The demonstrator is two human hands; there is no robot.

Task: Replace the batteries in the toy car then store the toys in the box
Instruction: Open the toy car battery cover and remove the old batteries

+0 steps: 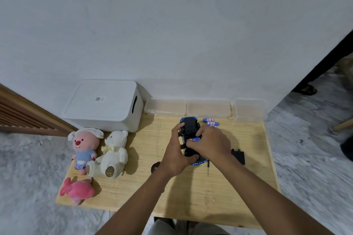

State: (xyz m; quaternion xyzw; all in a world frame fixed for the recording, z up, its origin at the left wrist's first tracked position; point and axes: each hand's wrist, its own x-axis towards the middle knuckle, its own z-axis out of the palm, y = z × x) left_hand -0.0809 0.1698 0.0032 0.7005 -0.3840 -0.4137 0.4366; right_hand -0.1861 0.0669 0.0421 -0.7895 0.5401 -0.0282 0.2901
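The blue toy car (pixel 189 126) lies upside down on the wooden table (pixel 191 192), its black underside facing up. My left hand (pixel 176 150) grips the car's left side, thumb under its near end. My right hand (pixel 209 144) pinches a blue-and-white battery (pixel 195 139) over the car's underside. Loose batteries (pixel 211 122) lie just right of the car's far end. The black battery cover (pixel 238 155) and a thin screwdriver (pixel 208 169) rest to the right of my hands. The white storage box (pixel 104 105) stands with its lid on at the table's back left.
A pink plush with a blue shirt (pixel 84 149), a cream teddy bear (pixel 111 155) and a pink fish plush (pixel 78 190) sit at the table's left. Clear plastic containers (pixel 208 108) line the wall. A small dark round object (pixel 155 167) lies by my left wrist.
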